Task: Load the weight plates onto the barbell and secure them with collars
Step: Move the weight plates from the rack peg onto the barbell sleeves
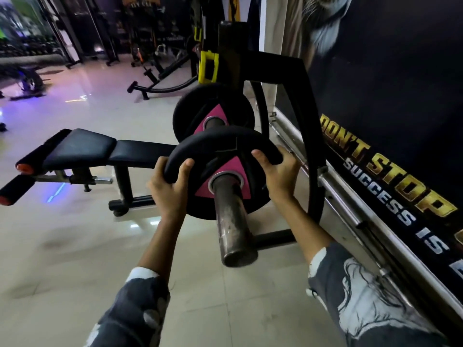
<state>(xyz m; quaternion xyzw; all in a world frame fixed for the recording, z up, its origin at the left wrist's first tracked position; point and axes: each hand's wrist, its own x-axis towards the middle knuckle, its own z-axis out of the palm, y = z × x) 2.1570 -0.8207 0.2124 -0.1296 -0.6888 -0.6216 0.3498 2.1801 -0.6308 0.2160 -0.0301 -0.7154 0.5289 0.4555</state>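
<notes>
Item: I am watching left hand [170, 190] and right hand [279, 172] gripping one weight plate [215, 144] on the barbell [231, 229]; bench [82, 149] standing on glossy tiled floor [75, 246]; banner [400, 108] covering wall.

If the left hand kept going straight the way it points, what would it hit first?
The left hand grips the near weight plate; pushed on along the barbell sleeve, that plate would probably meet the second plate farther up. The gap between them is hard to judge.
</notes>
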